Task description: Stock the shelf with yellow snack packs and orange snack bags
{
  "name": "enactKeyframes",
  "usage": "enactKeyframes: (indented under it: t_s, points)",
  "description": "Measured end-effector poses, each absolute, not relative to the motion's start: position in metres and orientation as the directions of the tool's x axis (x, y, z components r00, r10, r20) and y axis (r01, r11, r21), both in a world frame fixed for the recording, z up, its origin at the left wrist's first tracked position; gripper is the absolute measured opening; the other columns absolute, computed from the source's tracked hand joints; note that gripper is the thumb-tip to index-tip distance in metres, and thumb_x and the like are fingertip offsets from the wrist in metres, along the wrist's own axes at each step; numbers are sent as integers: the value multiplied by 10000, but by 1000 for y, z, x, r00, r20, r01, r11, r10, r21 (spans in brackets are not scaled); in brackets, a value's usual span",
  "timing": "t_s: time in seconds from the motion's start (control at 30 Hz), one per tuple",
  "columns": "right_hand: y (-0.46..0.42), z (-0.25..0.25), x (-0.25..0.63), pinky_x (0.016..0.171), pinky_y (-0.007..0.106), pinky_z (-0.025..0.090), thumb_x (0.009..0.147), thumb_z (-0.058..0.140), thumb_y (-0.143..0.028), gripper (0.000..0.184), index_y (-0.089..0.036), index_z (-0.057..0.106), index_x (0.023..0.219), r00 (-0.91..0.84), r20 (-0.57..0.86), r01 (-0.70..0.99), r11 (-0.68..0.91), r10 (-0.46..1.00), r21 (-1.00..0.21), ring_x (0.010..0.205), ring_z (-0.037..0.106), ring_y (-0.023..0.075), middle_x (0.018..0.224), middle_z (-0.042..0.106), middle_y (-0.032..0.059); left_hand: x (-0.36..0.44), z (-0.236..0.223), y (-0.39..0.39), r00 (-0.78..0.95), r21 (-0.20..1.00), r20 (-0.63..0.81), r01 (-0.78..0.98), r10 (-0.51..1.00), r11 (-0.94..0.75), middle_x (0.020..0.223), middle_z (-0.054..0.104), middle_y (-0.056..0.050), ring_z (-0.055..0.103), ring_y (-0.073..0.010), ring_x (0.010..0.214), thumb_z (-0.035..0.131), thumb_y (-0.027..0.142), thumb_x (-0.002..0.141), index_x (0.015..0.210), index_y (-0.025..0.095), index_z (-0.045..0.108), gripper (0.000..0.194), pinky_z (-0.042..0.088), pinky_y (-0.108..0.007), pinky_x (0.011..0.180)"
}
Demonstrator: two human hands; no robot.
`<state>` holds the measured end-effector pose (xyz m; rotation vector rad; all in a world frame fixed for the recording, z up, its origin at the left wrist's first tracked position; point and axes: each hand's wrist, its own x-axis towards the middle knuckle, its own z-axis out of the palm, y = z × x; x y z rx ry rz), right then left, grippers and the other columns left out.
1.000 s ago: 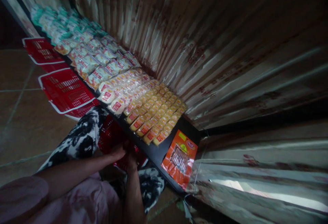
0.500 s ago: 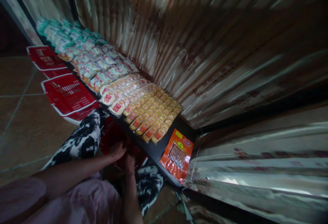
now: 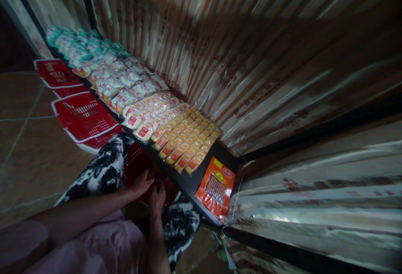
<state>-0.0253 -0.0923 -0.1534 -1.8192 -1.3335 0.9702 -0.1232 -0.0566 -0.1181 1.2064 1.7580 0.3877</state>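
My left hand [image 3: 143,184] and my right hand [image 3: 157,198] are close together over a red basket [image 3: 135,161] between my knees. The fingers of both hands are curled inward. Dim light hides whatever is between them. Just beyond, on a black shelf [image 3: 201,177], lie rows of yellow-wrapped snack packs [image 3: 185,144] and white round snack packs [image 3: 144,129]. An orange packet [image 3: 216,188] with a clear window rests at the shelf's near right end.
Farther left along the shelf are blue-and-white snack bags [image 3: 125,94] and green-and-white bags [image 3: 78,48]. Red baskets [image 3: 88,115] with white rims stand on the tiled floor [image 3: 25,152] at left. A pleated curtain [image 3: 220,56] hangs behind the shelf.
Both hands have shifted slightly within the basket area, and more of their fingers shows. The packs on the shelf stay as they were.
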Motion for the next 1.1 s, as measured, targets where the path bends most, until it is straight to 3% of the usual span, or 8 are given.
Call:
enactKeyframes:
  t_s: [0.17, 0.33, 0.53, 0.73, 1.1]
  points:
    - [-97, -154, -27, 929, 280, 453, 772, 393, -152, 408, -126, 649, 1089, 235, -172, 423, -260, 957, -868, 1053, 631, 197, 1137, 674, 132, -130, -118, -55, -130, 718, -553, 428, 823, 550, 1262, 587, -156, 547, -219, 1192, 444, 176, 850, 1181, 114, 497, 341, 402, -291, 989]
    - [-100, -158, -24, 910, 294, 463, 764, 409, -189, 416, -109, 662, 1085, 254, -144, 352, -230, 956, -907, 1015, 642, 207, 1106, 686, 136, -136, -119, -57, -107, 762, -593, 244, 798, 600, 1038, 682, -93, 666, -170, 898, 426, 171, 811, 1089, 147, 520, 295, 520, -246, 727]
    - [-99, -162, -18, 879, 322, 465, 740, 435, -236, 401, -128, 700, 1020, 327, -124, 313, -231, 937, -921, 974, 647, 229, 1043, 709, 126, -143, -119, -54, -80, 789, -606, 69, 792, 611, 905, 680, -41, 642, -170, 807, 509, 263, 720, 959, 176, 573, 262, 478, -206, 553]
    - [-100, -158, -17, 854, 327, 462, 737, 444, -277, 392, -147, 707, 997, 316, -133, 309, -234, 940, -922, 937, 649, 234, 1006, 716, 112, -145, -114, -51, -43, 795, -606, -23, 794, 606, 707, 636, -1, 600, -177, 701, 570, 337, 604, 827, 185, 596, 271, 438, -235, 542]
    - [-100, -133, -16, 790, 289, 476, 800, 461, -337, 308, -173, 689, 926, 214, -77, 232, -128, 974, -964, 862, 643, 199, 926, 713, 65, -152, -114, -47, 18, 787, -601, -160, 799, 596, 679, 635, 1, 603, -183, 671, 585, 365, 559, 797, 167, 604, 310, 470, -282, 596]
